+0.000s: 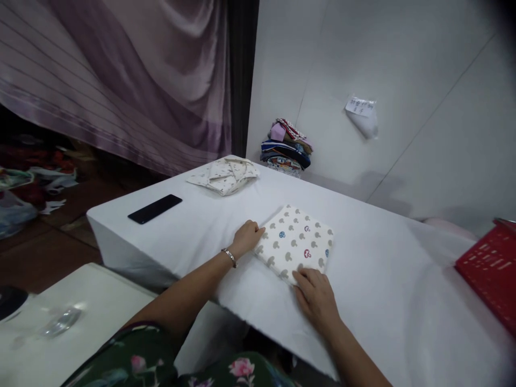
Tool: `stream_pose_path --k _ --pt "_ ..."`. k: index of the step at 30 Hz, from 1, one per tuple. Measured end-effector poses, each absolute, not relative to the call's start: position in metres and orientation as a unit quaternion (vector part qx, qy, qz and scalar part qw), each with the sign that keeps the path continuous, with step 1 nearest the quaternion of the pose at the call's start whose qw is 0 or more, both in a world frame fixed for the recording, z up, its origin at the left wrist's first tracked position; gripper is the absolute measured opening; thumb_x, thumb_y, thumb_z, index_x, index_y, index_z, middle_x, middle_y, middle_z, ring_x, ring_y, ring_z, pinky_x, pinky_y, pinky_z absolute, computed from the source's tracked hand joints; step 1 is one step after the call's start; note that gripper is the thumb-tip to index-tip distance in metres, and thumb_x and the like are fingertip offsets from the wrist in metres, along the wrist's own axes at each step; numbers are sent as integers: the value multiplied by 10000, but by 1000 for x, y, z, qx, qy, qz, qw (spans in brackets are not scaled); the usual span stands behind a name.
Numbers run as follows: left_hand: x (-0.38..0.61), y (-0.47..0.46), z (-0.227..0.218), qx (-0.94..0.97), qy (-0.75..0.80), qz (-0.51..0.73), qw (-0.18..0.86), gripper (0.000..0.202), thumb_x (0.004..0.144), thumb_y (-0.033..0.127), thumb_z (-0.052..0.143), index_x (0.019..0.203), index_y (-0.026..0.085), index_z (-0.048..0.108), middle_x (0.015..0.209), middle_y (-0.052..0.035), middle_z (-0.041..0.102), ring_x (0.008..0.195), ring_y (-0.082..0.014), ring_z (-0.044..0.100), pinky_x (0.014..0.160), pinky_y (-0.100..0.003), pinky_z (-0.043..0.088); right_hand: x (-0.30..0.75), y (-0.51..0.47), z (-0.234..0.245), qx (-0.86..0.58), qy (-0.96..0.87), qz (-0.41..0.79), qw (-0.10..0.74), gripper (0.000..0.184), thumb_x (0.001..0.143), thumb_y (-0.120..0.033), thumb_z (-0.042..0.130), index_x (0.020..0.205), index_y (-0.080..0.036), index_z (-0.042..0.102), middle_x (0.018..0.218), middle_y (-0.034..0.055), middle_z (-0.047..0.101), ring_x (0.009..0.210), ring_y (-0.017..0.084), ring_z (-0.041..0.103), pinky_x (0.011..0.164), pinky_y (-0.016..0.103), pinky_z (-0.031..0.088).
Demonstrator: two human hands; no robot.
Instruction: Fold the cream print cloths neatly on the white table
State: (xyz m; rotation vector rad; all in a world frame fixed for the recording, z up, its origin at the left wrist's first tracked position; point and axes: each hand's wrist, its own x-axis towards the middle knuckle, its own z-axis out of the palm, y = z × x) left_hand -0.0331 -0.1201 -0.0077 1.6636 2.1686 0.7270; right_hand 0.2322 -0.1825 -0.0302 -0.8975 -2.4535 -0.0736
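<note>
1. Curls left hand [248, 237] nearly closed, with thumb and forefinger at the left edge of the folded cloth [298, 247]; looks pinched there, with remaining fingers tucked in.
2. Bends right hand [316, 296] over the near edge of the same cloth, with fingers part open and thumb just beside that edge. Cannot tell a true pinch from a light press.
3. Places folded cloth between both sets of fingers, mostly just beyond the right ones, flat on the white table cover [374, 242]. Shows grey mushroom-like prints, plus a few blue and red.
4. Judging step in hand: probably squaring or steadying the fold by two edges. Looks neat already, with straight sides and no loose flap in sight.
5. Judging next move: seems to call for even, light pressure from both hands, without dragging layers apart; for any lift, needs fingertips under the lower layers too.
6. Also logging: patterned garment [228, 176], loosely heaped, beyond left fingers; black phone [155, 208] well left of left fingers; stack of clothes [285, 148] well beyond both hands; red basket [489, 269] well apart, right of right fingers.
</note>
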Motion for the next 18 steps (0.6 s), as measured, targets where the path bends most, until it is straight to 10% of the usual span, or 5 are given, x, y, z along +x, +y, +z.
stream_pose_path --k 11,18 --pt "-24 -115 7 627 754 190 55 265 861 345 409 945 165 585 1073 -103 582 1008 -228 540 846 -335 411 229 -186 -26 -344 -906 -11 246 293 843 -159 459 1116 -192 560 1016 94 561 931 221 486 750 345 371" --pt "-10 -110 -12 727 670 127 74 542 886 486 319 1348 204 352 1479 -75 265 1351 -239 227 1068 -442 206 227 -186 -26 -339 -910 0 237 312 835 -145 466 1132 -189 553 1017 97 561 938 221 484 750 356 369"
